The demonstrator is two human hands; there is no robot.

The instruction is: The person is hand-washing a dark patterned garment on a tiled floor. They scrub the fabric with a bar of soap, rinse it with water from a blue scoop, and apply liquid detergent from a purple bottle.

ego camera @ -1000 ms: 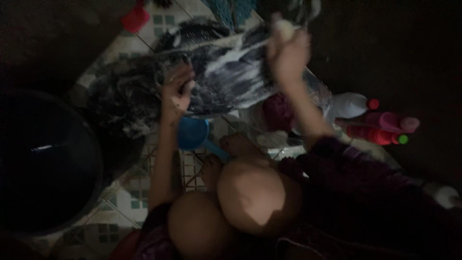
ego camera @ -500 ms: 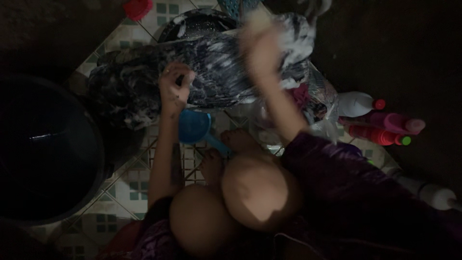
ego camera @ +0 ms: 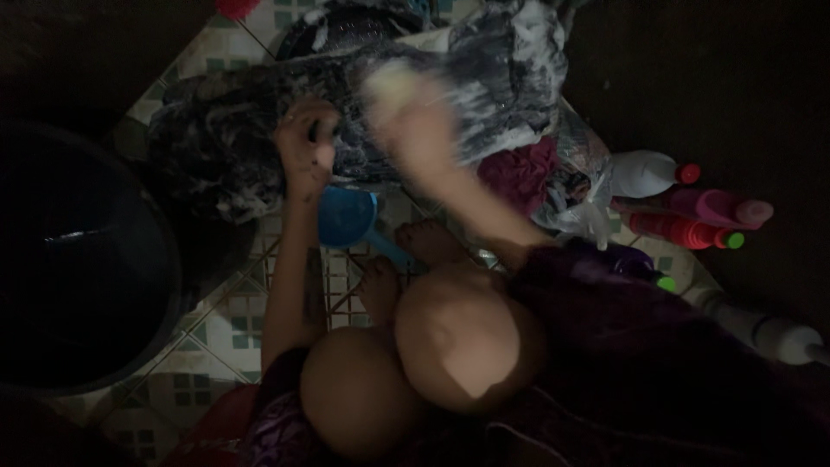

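While the left hand clamps its fingers on the soapy dark garment, the blurred right hand presses a pale object against it; finger state indiscernible.

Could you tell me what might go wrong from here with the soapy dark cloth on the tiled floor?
Suds from the dark cloth may spread over the tiled floor, making it slippery near the bare feet. The blurred right hand could also knock the blue scoop close below.
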